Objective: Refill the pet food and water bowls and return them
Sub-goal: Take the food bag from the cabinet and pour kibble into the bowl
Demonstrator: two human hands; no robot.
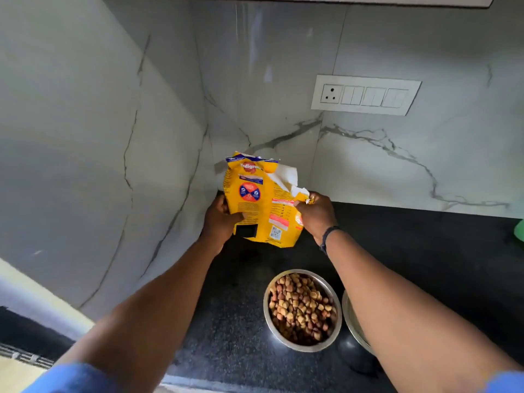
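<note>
Nearby, a steel bowl [302,310] full of kibble [300,306] sits on the black counter [425,251], a second bowl [351,321] beside it half hidden by the right forearm. Both arms reach forward: the left hand [219,222] clasps the yellow food bag [263,205] held in the corner, and the right hand [316,214] pinches its torn edge.

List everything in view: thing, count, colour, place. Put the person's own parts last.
Food bag: one, yellow, torn open at the top, held up in the back corner.
Food bowl: one, steel, full of brown kibble, on the counter.
Second bowl: one, steel, right of the food bowl, mostly hidden by the right arm; contents not visible.
Counter: one, black.
Walls: white marble with grey veins.
Switch panel: one, white, on the back wall.
Green thing: one, at the right edge, cut off.
Wristband: one, dark, on the right wrist.
Left hand: grips the bag's left side.
Right hand: grips the bag's torn right edge.
</note>
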